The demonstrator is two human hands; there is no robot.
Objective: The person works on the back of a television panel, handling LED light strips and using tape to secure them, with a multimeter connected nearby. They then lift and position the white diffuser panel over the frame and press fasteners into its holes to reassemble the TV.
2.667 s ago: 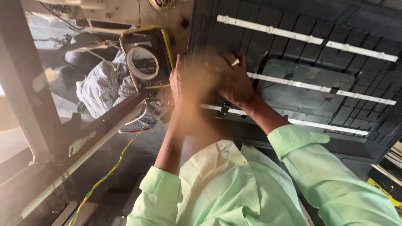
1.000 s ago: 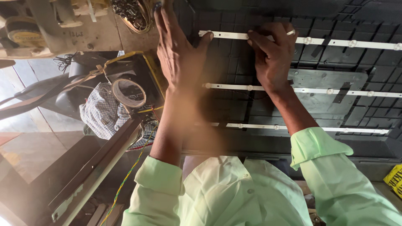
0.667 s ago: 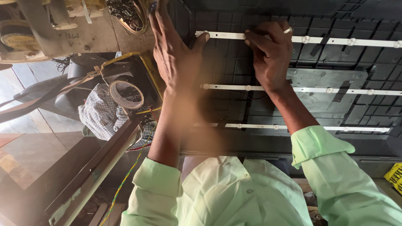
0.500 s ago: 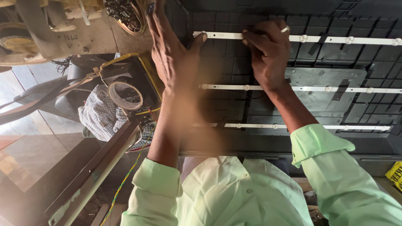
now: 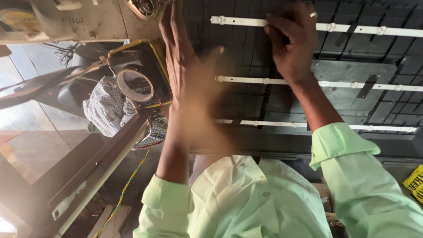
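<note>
Matt black ribbed plastic-looking back panel (image 5: pixel 335 83), 3 smooth white strips with small glossy lenses (image 5: pixel 282 81), checked cloth rag (image 5: pixel 103 110), glossy tape roll (image 5: pixel 134 86).

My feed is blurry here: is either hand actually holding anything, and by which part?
The right hand has its fingertips on the top white light strip, near its left end; a closed grip cannot be told. The left hand is open and flat, holding nothing.
</note>
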